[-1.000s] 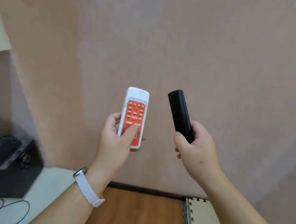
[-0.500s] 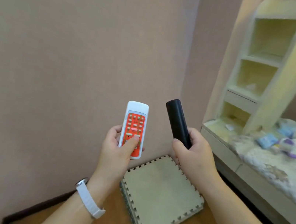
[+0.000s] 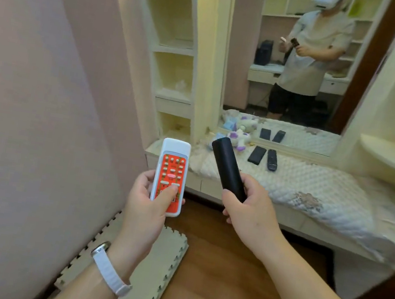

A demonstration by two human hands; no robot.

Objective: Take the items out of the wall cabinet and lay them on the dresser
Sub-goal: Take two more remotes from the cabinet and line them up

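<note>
Remotes fill both of your hands. Your left hand [image 3: 147,206] curls round the lower half of a white remote [image 3: 174,156] with an orange keypad, and your thumb lies across its lower buttons. Your right hand [image 3: 252,209] wraps round the bottom end of a plain black remote [image 3: 228,167], whose buttons do not show from here. You hold both nearly upright in the air, side by side with a gap between them, the black one leaning a little to the left. They are in front of the dresser [image 3: 320,231] and not touching it.

A quilted cloth [image 3: 320,184] covers the dresser top. On it, close to the mirror [image 3: 241,78], a flat black device [image 3: 257,155] and a slim black remote [image 3: 272,160] lie side by side. A white-and-purple plush toy [image 3: 240,137] sits just to their left.

Open cream shelves [image 3: 173,50] stand at the left end of the dresser against the pink wall [image 3: 31,97]. Below your left forearm, a foam puzzle mat [image 3: 164,255] lies on the wooden floor [image 3: 224,270]. A white watch band [image 3: 110,274] circles your left wrist
</note>
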